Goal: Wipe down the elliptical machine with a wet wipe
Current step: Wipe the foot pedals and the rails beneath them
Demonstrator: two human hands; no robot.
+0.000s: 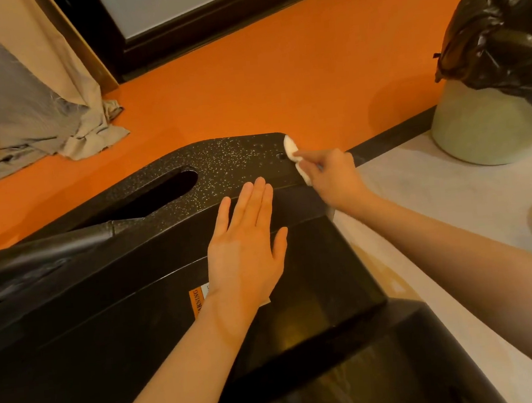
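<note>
Orange floor fills the upper half of the view, with a heap of beige and grey curtain fabric bunched at ten o'clock, just beside a dark door frame at twelve.

Across the middle runs the black plastic housing of the elliptical machine, its top face speckled with pale dust and cut by a long slot at nine o'clock from the hands. An orange warning label peeks out beneath the left wrist.

The left hand lies flat on the housing at the centre, fingers straight and together, holding nothing; it seems to be there to brace the person while leaning over the machine.

At one o'clock from it, the right hand pinches a white wet wipe between its fingertips and presses it against the rounded far corner of the housing, beside a small hole. Pinching it there likely lets the fingertips work the wipe around the edge. The wipe sits at the far end of that hand, well apart from the left hand, and the dusty patch lies between the two, seemingly not yet cleaned.

Further right, a pale mat borders the machine, and a bin lined with a black bag stands at two o'clock.
</note>
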